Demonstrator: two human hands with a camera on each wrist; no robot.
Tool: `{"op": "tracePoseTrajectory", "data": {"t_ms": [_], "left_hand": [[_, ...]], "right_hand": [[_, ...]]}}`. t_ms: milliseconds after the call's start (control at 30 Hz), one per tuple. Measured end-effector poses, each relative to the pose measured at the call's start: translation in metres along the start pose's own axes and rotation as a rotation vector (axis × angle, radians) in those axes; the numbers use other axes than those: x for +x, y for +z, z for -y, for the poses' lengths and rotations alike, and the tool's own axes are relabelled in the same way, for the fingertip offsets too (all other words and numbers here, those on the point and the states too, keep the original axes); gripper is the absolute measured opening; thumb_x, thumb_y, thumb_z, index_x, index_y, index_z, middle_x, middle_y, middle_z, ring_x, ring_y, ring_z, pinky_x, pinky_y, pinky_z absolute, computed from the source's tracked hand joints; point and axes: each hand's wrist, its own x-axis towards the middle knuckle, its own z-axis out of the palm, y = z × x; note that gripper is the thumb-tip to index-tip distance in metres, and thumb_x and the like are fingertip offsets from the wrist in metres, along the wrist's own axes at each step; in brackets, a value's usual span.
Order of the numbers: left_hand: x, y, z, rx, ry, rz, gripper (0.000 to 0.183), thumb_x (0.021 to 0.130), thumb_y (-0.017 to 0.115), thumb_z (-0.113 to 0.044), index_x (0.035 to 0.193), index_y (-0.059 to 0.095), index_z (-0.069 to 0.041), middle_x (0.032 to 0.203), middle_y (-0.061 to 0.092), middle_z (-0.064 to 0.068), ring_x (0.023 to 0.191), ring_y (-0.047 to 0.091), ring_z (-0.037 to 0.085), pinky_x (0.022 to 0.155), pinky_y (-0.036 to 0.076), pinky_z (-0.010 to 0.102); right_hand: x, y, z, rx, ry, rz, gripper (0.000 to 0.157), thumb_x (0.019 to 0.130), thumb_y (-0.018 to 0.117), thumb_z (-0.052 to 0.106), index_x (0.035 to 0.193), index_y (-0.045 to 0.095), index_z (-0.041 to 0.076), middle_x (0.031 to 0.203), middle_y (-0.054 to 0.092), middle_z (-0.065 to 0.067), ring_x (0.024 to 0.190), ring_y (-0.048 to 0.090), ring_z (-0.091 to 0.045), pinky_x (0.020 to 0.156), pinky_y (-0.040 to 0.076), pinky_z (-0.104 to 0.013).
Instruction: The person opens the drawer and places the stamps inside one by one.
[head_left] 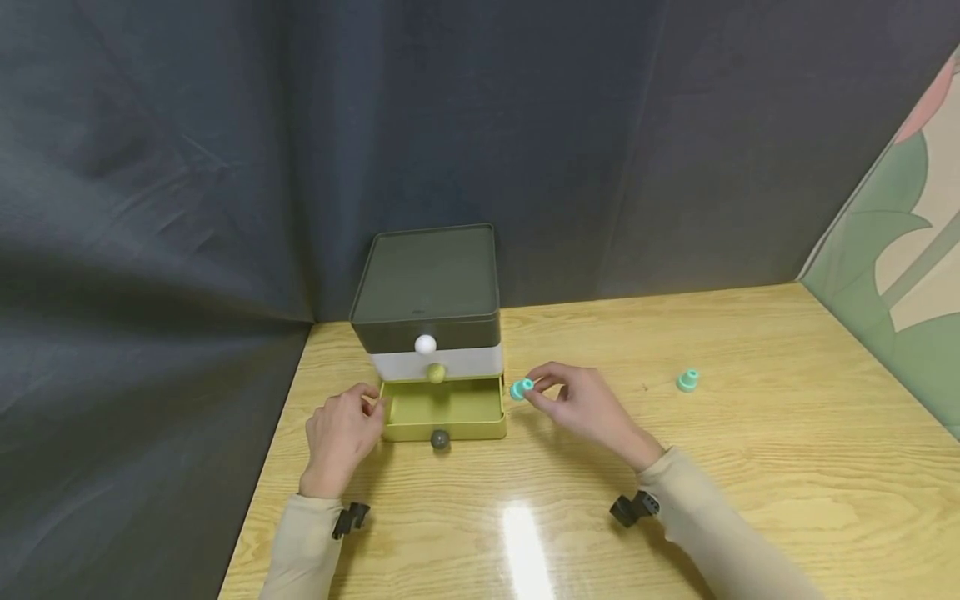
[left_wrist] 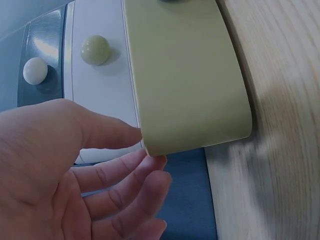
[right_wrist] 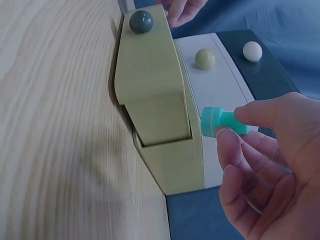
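Observation:
My left hand (head_left: 341,433) pinches the left edge of the pulled-out bottom olive-green drawer (head_left: 476,431) between thumb and fingertips. In the left wrist view the thumb lies at the rim of the drawer front (left_wrist: 190,75). To the right of the drawer, my right hand (head_left: 581,404) holds a small turquoise stepped cylinder (head_left: 521,389) by its narrow end. The right wrist view shows the cylinder's wide end (right_wrist: 212,121) pointing away from the thumb and fingers. The drawer's visible floor is bare, and a dark round knob (head_left: 440,439) sits on its front.
Above the drawer are a white drawer (head_left: 390,365) and a dark top drawer (head_left: 375,339), both closed, in a dark-topped cabinet (head_left: 427,275). A second turquoise stepped cylinder (head_left: 687,381) stands on the wooden table (head_left: 750,467) to the right. A dark curtain (head_left: 562,150) hangs behind.

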Motion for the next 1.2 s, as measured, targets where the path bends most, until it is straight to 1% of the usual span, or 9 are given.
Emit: {"op": "tracePoseTrajectory", "data": {"t_ms": [200,333,467,633,967,1200], "left_hand": [[0.001,0.003,0.001,0.011,0.0,-0.004,0.021,0.101,0.067,-0.026,0.112,0.079,-0.012,0.083,0.077,0.002,0.054,0.058,0.02,0.048,0.039,0.032],[0.0,0.002,0.001,0.009,0.004,0.004,0.021,0.1,0.067,-0.024,0.112,0.079,-0.011,0.084,0.077,0.003,0.053,0.056,0.019,0.047,0.038,0.032],[0.001,0.002,0.002,0.009,0.006,0.01,0.022,0.1,0.065,-0.023,0.112,0.079,-0.011,0.083,0.077,0.002,0.053,0.056,0.019,0.047,0.038,0.032],[0.002,0.001,0.001,0.01,0.002,0.022,0.024,0.1,0.064,-0.023,0.114,0.078,-0.011,0.083,0.076,0.002,0.053,0.055,0.02,0.048,0.038,0.032],[0.002,0.001,0.002,0.005,-0.001,0.034,0.024,0.1,0.063,-0.02,0.115,0.078,-0.01,0.082,0.075,0.002,0.054,0.055,0.019,0.048,0.038,0.031],[0.002,0.0,0.002,0.011,0.001,0.042,0.024,0.1,0.063,-0.02,0.116,0.078,-0.01,0.082,0.075,0.003,0.053,0.055,0.019,0.048,0.038,0.031]], "right_hand": [[0.005,0.011,0.007,0.04,-0.033,0.022,0.019,0.097,0.079,0.022,0.112,0.078,0.011,0.097,0.082,-0.002,0.044,0.042,-0.002,0.046,0.039,-0.022],[0.009,0.015,0.011,0.045,-0.046,0.03,0.017,0.097,0.079,0.023,0.11,0.079,0.013,0.095,0.082,0.0,0.044,0.043,-0.001,0.046,0.039,-0.022],[0.013,0.019,0.015,0.037,-0.05,0.035,0.016,0.096,0.08,0.023,0.109,0.079,0.014,0.095,0.082,0.0,0.045,0.044,-0.001,0.046,0.039,-0.021],[0.016,0.023,0.018,0.033,-0.06,0.042,0.018,0.096,0.079,0.021,0.111,0.079,0.012,0.096,0.083,-0.003,0.045,0.044,-0.001,0.046,0.039,-0.021],[0.025,0.036,0.025,0.043,-0.092,0.08,0.017,0.096,0.078,0.021,0.111,0.079,0.012,0.098,0.083,-0.003,0.049,0.047,-0.002,0.049,0.042,-0.022],[0.032,0.048,0.027,0.025,-0.081,0.118,0.019,0.096,0.079,0.022,0.113,0.078,0.013,0.099,0.082,-0.001,0.055,0.056,-0.004,0.052,0.046,-0.022]]}}
